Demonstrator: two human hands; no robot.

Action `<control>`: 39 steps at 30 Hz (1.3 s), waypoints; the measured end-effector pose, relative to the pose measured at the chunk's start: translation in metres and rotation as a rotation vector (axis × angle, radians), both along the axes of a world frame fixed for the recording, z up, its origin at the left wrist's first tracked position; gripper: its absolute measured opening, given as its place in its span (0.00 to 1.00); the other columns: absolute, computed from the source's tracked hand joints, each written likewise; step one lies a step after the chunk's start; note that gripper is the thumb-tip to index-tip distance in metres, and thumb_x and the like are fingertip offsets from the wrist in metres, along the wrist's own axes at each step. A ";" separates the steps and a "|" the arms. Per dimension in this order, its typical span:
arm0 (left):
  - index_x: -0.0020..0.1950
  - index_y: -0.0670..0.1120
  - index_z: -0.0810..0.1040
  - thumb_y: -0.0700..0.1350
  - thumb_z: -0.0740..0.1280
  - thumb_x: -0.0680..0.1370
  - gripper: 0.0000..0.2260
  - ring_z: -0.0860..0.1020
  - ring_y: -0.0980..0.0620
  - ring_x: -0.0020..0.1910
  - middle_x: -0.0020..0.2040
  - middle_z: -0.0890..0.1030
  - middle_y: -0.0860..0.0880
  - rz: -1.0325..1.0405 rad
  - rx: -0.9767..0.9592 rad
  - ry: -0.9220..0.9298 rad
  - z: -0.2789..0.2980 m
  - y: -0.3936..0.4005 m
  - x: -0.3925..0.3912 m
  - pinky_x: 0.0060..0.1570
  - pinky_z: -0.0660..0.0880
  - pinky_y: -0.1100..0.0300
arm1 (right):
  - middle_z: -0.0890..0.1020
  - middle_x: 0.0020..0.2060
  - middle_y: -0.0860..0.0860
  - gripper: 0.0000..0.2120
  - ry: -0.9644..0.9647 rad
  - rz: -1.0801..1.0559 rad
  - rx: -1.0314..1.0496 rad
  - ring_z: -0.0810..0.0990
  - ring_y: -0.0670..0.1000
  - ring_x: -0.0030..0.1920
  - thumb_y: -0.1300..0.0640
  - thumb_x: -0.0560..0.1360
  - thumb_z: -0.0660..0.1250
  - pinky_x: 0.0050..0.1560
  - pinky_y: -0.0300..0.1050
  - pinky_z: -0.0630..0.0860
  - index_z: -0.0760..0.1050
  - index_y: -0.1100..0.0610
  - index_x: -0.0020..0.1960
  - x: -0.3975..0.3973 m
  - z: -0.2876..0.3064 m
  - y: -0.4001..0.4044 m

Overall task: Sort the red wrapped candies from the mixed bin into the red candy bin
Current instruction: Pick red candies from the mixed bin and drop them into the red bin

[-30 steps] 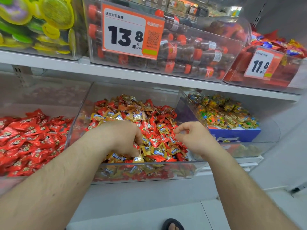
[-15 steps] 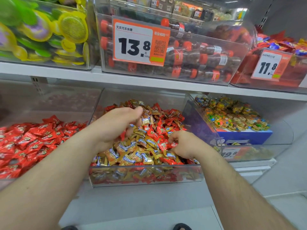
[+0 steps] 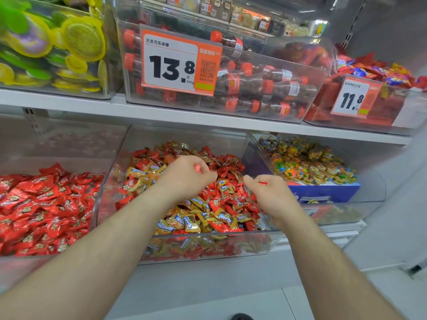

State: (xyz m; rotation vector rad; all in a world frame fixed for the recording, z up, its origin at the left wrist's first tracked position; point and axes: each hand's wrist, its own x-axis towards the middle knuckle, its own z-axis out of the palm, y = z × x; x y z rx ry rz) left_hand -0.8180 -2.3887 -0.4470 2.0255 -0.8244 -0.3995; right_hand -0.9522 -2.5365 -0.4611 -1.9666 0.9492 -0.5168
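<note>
**Both hands over the mixed bin**

From the head camera we see our left hand (image 3: 187, 175) curled round a red wrapped candy (image 3: 197, 167) above the mixed bin (image 3: 208, 236) — our right hand (image 3: 269, 195) pinches another red candy (image 3: 262, 183) near the bin's right wall. The red candy bin (image 3: 49, 262) stands just left, well filled.

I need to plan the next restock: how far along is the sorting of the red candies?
Done: the red candy bin on the left already holds a large pile of red ones only. In hand: the left hand and right hand are over the mixed bin, each with a bit of red showing in its curled fingers, apparently a candy. Left: many red candies still lie among the gold ones, so much remains.
</note>
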 end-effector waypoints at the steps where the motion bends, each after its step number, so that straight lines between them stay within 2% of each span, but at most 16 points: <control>1: 0.43 0.54 0.79 0.58 0.68 0.75 0.09 0.77 0.56 0.45 0.49 0.80 0.57 -0.015 0.115 -0.253 -0.002 -0.003 -0.003 0.40 0.70 0.60 | 0.77 0.30 0.47 0.14 0.022 0.013 -0.051 0.73 0.49 0.31 0.50 0.77 0.68 0.33 0.43 0.67 0.75 0.56 0.36 0.001 -0.002 0.000; 3: 0.52 0.56 0.80 0.64 0.66 0.74 0.15 0.79 0.52 0.50 0.52 0.81 0.56 -0.047 0.309 -0.520 -0.003 -0.008 -0.010 0.40 0.70 0.60 | 0.81 0.45 0.47 0.05 0.145 0.075 -0.161 0.79 0.49 0.39 0.55 0.77 0.68 0.35 0.40 0.72 0.80 0.50 0.52 0.002 -0.006 0.001; 5: 0.59 0.54 0.79 0.68 0.65 0.72 0.23 0.79 0.50 0.51 0.53 0.81 0.53 -0.087 0.452 -0.615 -0.009 -0.017 -0.013 0.42 0.72 0.57 | 0.79 0.57 0.49 0.22 0.279 0.171 -0.245 0.80 0.48 0.45 0.61 0.76 0.66 0.36 0.37 0.72 0.74 0.45 0.67 0.005 -0.012 0.000; 8: 0.58 0.52 0.79 0.66 0.67 0.73 0.22 0.78 0.49 0.48 0.51 0.80 0.52 -0.115 0.583 -0.627 -0.015 -0.024 -0.016 0.41 0.72 0.55 | 0.72 0.70 0.52 0.35 0.375 0.272 -0.331 0.77 0.53 0.61 0.68 0.72 0.62 0.47 0.41 0.77 0.68 0.41 0.73 0.014 -0.015 0.002; 11: 0.55 0.53 0.80 0.58 0.68 0.75 0.13 0.78 0.50 0.47 0.48 0.80 0.53 -0.102 0.501 -0.585 -0.018 -0.022 -0.012 0.39 0.72 0.57 | 0.68 0.74 0.50 0.35 0.444 0.324 -0.350 0.74 0.55 0.67 0.68 0.72 0.60 0.53 0.43 0.77 0.68 0.40 0.72 0.023 -0.017 0.003; 15: 0.46 0.52 0.77 0.54 0.69 0.75 0.08 0.75 0.56 0.33 0.43 0.79 0.55 -0.041 0.196 -0.278 -0.008 -0.003 0.001 0.34 0.69 0.61 | 0.73 0.70 0.49 0.29 0.537 0.367 -0.342 0.76 0.52 0.63 0.65 0.75 0.63 0.53 0.40 0.76 0.71 0.42 0.71 0.032 -0.020 0.006; 18: 0.40 0.47 0.75 0.53 0.68 0.77 0.12 0.70 0.60 0.33 0.37 0.75 0.57 -0.031 -0.100 0.120 0.003 0.015 0.006 0.34 0.66 0.61 | 0.79 0.62 0.50 0.16 0.540 0.336 -0.371 0.78 0.51 0.57 0.62 0.76 0.67 0.48 0.37 0.70 0.78 0.49 0.62 0.033 -0.017 0.007; 21: 0.37 0.47 0.70 0.52 0.66 0.79 0.14 0.63 0.54 0.27 0.30 0.67 0.53 -0.073 -0.309 0.547 0.007 0.031 0.009 0.28 0.59 0.62 | 0.80 0.50 0.48 0.05 0.431 0.280 -0.332 0.77 0.46 0.42 0.59 0.77 0.68 0.39 0.36 0.70 0.79 0.51 0.49 0.030 -0.015 0.009; 24: 0.37 0.48 0.71 0.50 0.63 0.80 0.13 0.61 0.55 0.24 0.30 0.66 0.51 -0.083 -0.474 0.807 0.014 0.048 0.011 0.24 0.56 0.64 | 0.82 0.44 0.47 0.10 0.234 0.149 -0.284 0.79 0.47 0.42 0.59 0.77 0.68 0.38 0.39 0.72 0.78 0.50 0.37 0.026 -0.010 0.009; 26: 0.37 0.49 0.70 0.51 0.62 0.81 0.13 0.61 0.55 0.25 0.30 0.66 0.51 -0.092 -0.540 0.840 0.021 0.063 0.013 0.24 0.54 0.63 | 0.83 0.45 0.47 0.10 0.161 0.091 -0.269 0.80 0.49 0.44 0.58 0.77 0.68 0.41 0.42 0.74 0.78 0.49 0.37 0.025 -0.006 0.008; 28: 0.39 0.48 0.70 0.51 0.61 0.81 0.12 0.63 0.54 0.25 0.31 0.69 0.50 -0.067 -0.574 0.829 0.024 0.078 0.017 0.23 0.55 0.64 | 0.82 0.48 0.49 0.03 0.274 0.128 -0.271 0.78 0.48 0.40 0.54 0.77 0.68 0.37 0.41 0.72 0.80 0.47 0.48 0.026 -0.007 0.010; 29: 0.41 0.47 0.71 0.51 0.62 0.81 0.12 0.65 0.54 0.26 0.32 0.72 0.49 -0.039 -0.581 0.821 0.024 0.084 0.019 0.22 0.56 0.64 | 0.82 0.51 0.50 0.09 0.377 0.185 -0.273 0.79 0.47 0.40 0.51 0.78 0.68 0.39 0.40 0.72 0.79 0.46 0.58 0.026 -0.009 0.014; 31: 0.43 0.44 0.74 0.48 0.62 0.81 0.10 0.70 0.52 0.26 0.36 0.78 0.46 0.018 -0.597 0.819 0.021 0.096 0.022 0.20 0.58 0.66 | 0.81 0.58 0.51 0.19 0.521 0.278 -0.277 0.81 0.50 0.52 0.48 0.78 0.67 0.51 0.41 0.74 0.73 0.47 0.69 0.030 -0.014 0.022; 33: 0.45 0.41 0.77 0.45 0.61 0.82 0.10 0.72 0.52 0.28 0.41 0.81 0.44 0.032 -0.625 0.856 0.020 0.107 0.024 0.18 0.58 0.66 | 0.81 0.60 0.51 0.17 0.542 0.272 -0.325 0.79 0.52 0.57 0.50 0.78 0.68 0.55 0.42 0.73 0.76 0.49 0.65 0.036 -0.014 0.030; 36: 0.47 0.39 0.77 0.40 0.60 0.81 0.08 0.73 0.54 0.29 0.43 0.82 0.44 0.014 -0.639 0.864 0.020 0.120 0.025 0.18 0.60 0.67 | 0.82 0.53 0.52 0.03 0.474 0.171 -0.347 0.79 0.51 0.43 0.56 0.76 0.69 0.40 0.40 0.72 0.79 0.50 0.50 0.039 -0.014 0.035; 39: 0.52 0.41 0.76 0.39 0.60 0.80 0.06 0.74 0.54 0.28 0.43 0.83 0.45 0.048 -0.677 0.931 0.020 0.135 0.033 0.17 0.61 0.68 | 0.82 0.46 0.51 0.04 0.222 0.044 -0.322 0.77 0.48 0.34 0.58 0.76 0.68 0.34 0.39 0.69 0.80 0.50 0.47 0.038 0.000 0.042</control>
